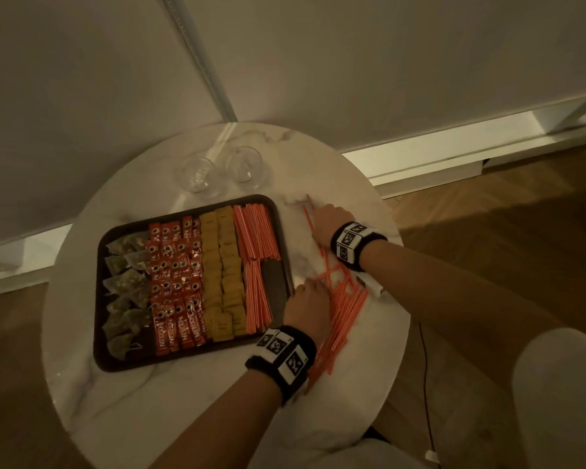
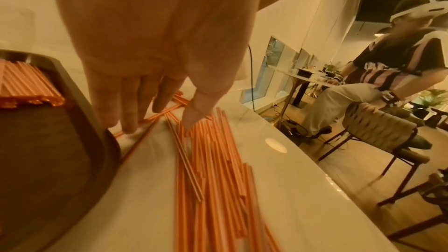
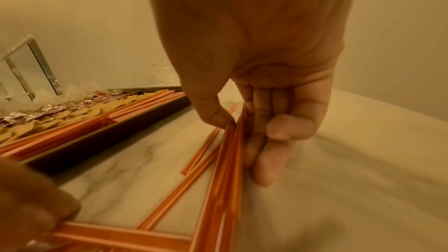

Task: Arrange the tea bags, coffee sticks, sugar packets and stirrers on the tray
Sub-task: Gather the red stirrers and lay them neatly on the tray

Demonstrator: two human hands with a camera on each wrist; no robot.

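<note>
Head view: a dark rectangular tray with rounded corners (image 1: 115, 363) sits on a round white marble tabletop (image 1: 170, 401). It is filled in columns, from left to right: translucent pyramid tea bags (image 1: 127, 292), red coffee sticks (image 1: 175, 286), tan sugar packets (image 1: 222, 275) and orange-and-white striped stirrers (image 1: 256, 252). A patch of bare tray floor shows at the near right, beside the lower stirrer bundle.

More loose orange stirrers (image 1: 342, 316) lie on the tabletop just right of the tray, some fanned out and some crossing each other.

The left hand (image 1: 310, 308) rests at the near end of this loose pile. In the left wrist view its fingers (image 2: 130, 114) are straight and point down, tips touching the tabletop and the stirrers, the grip apart and holding nothing.

The right hand (image 1: 327, 221) is at the far end. In the right wrist view its thumb and curled fingers (image 3: 269, 152) pinch a gathered bunch of the loose stirrers (image 3: 230, 160) (the grip is clamped on them), with the bunch's lower end still on the tabletop.

Two clear glasses (image 1: 220, 170) stand behind the tray.
</note>
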